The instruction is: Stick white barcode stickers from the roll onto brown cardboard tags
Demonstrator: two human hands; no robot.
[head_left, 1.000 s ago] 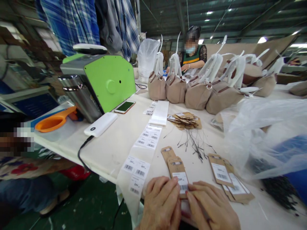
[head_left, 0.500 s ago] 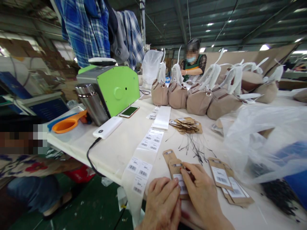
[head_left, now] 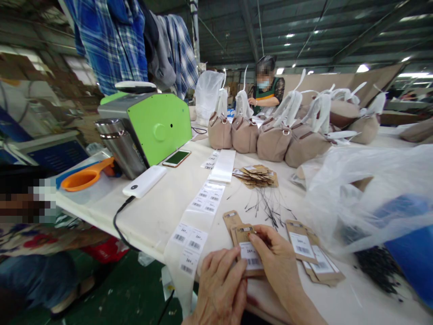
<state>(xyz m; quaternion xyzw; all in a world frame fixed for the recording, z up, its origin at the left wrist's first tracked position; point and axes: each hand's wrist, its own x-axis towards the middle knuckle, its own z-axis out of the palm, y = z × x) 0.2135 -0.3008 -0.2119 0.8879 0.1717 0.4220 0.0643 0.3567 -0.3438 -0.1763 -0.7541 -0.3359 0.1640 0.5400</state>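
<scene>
A brown cardboard price tag (head_left: 249, 253) with a white barcode sticker lies near the table's front edge, on top of other brown tags (head_left: 232, 220). My right hand (head_left: 279, 266) pinches its right side, thumb and forefinger near the upper end. Along the tag's lower left edge, my left hand (head_left: 219, 282) lies with fingers stretched out, their tips touching it. Left of both hands runs a strip of barcode stickers (head_left: 191, 241), hanging over the edge. Stickered tags (head_left: 301, 245) sit in a stack to the right.
Behind are a tag pile (head_left: 259, 176) with black strings (head_left: 267, 205) and several beige handbags (head_left: 245, 135). A green machine (head_left: 165, 128), steel flask (head_left: 120, 146), phone (head_left: 176, 158) and power bank (head_left: 145, 181) stand left. Plastic sheeting (head_left: 365, 194) covers the right side. A co-worker (head_left: 267, 90) is across the table.
My left fingers have slid left off the sticker, so more of it shows. My right hand keeps its hold on the tag. The whole view has shifted slightly.
</scene>
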